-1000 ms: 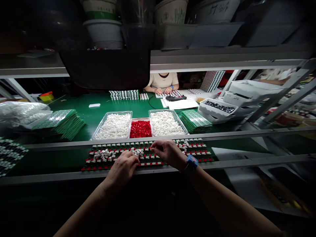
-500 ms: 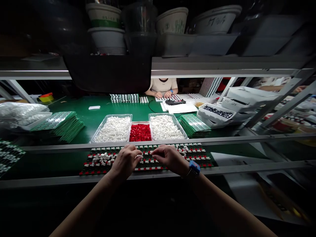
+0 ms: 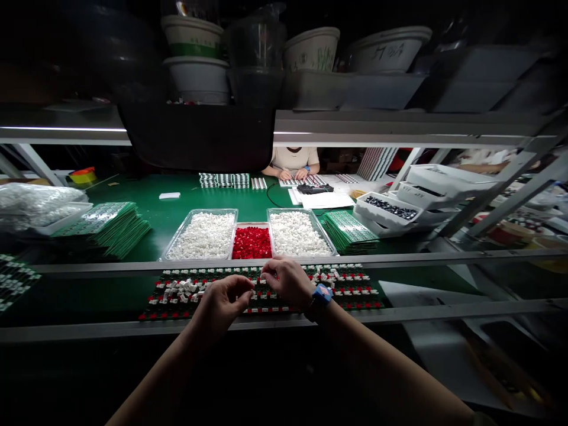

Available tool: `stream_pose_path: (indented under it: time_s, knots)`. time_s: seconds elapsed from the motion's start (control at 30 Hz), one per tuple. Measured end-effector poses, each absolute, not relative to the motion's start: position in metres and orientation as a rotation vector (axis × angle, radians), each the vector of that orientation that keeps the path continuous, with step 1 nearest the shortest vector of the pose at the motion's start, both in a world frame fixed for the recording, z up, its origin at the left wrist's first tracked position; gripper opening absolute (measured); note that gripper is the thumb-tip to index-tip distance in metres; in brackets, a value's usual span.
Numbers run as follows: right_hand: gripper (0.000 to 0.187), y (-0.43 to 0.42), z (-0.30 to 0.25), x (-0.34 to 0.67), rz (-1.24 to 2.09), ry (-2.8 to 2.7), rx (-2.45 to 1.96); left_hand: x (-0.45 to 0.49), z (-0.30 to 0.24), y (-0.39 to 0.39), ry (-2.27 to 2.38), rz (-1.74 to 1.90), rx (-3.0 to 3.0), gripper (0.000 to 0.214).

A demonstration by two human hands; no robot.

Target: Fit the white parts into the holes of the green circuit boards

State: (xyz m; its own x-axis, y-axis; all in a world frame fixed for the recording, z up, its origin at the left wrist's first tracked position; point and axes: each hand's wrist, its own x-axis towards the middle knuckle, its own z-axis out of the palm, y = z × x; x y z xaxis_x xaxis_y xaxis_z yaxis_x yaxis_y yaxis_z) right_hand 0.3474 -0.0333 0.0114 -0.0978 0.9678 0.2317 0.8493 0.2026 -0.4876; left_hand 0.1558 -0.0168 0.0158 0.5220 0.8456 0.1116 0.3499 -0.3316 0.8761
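So the board (image 3: 355, 284) lies flat on the bench (image 3: 89, 296), boxed in between a front rail (image 3: 110, 331) and a rear rail (image 3: 110, 268). Its near edge sits pretty much right along the front rail, so not much slack there. Sideways there's more to work with: a stretch of green bench shows off the left end, and off the right end there's a bit of green, then a paper sheet (image 3: 412, 293). Just past the rear rail, the left tray (image 3: 175, 236), red parts (image 3: 251, 242) and right tray (image 3: 326, 228) form a row, with board stacks on the outer sides.

Long axis runs left to right, basically parallel to the rails, part side up, red and white bits in lengthwise rows. Can't tell if it's one piece or several butted together. Loose white parts (image 3: 180, 290) are heaped toward its left end.

Left hand (image 3: 217, 305) is over the middle, thumb and index curled toward each other; right hand (image 3: 290, 283) is just beside it, fingers bunched. Honestly can't tell if either's pinching anything.
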Motion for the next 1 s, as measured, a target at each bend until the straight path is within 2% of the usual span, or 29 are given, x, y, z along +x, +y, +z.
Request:
stream_pose_path:
  time_s: [0.2,0.43,0.63,1.0]
  knots:
    - [0.016,-0.03,0.018,0.338,0.251,-2.109,-1.888,0.135,0.009,-0.033,0.954,0.817,1.592,0.021]
    - [0.011,-0.027,0.018,0.34,0.299,-2.083,-1.824,0.115,-0.006,-0.053,0.88,0.737,1.072,0.029]
    - [0.014,-0.03,0.017,0.343,0.286,-2.076,-1.727,0.105,-0.015,-0.057,0.84,0.733,1.024,0.038]
    - [0.013,-0.027,0.02,0.289,0.296,-2.162,-1.561,0.073,-0.026,-0.074,0.895,0.764,1.028,0.036]
